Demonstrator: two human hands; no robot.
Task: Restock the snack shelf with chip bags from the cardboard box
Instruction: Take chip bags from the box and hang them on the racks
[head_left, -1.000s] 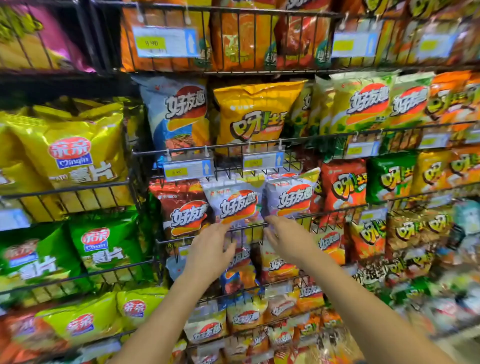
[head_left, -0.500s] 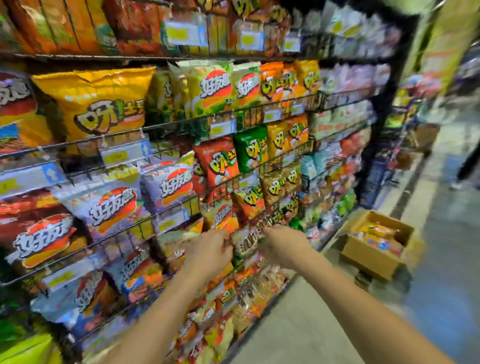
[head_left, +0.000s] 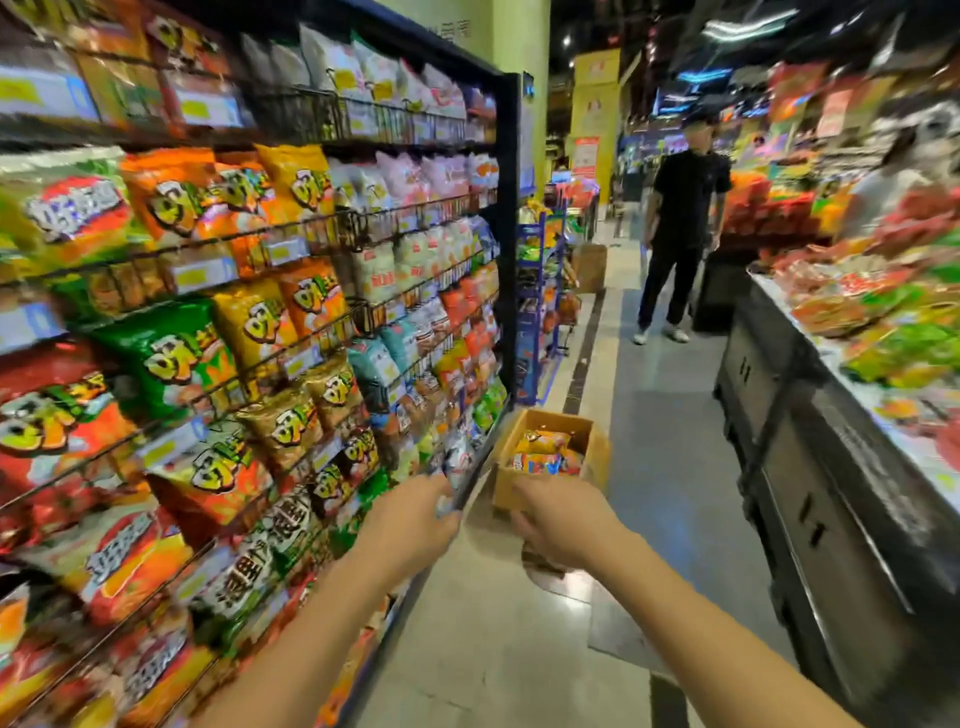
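An open cardboard box (head_left: 597, 452) stands on the aisle floor by the far end of the snack shelf (head_left: 503, 218). Orange chip bags (head_left: 543, 449) lie inside it. The black wire shelf on my left is packed with chip bags (head_left: 171, 358) in many colours. My left hand (head_left: 410, 519) hangs in the air close to the shelf's lower front, fingers loosely curled, holding nothing. My right hand (head_left: 561, 519) is stretched forward in front of the box's near side, fingers relaxed and empty. Both hands are blurred.
A person in black (head_left: 680, 228) stands further down the aisle. A dark counter (head_left: 810, 478) piled with packaged goods runs along the right. A blue rack (head_left: 540, 306) stands past the shelf end. The tiled floor (head_left: 519, 649) runs between shelf and counter.
My view has swung right from the shelf front to the aisle. Both hands came away from the chip bags and now reach toward the box, which has come closer.
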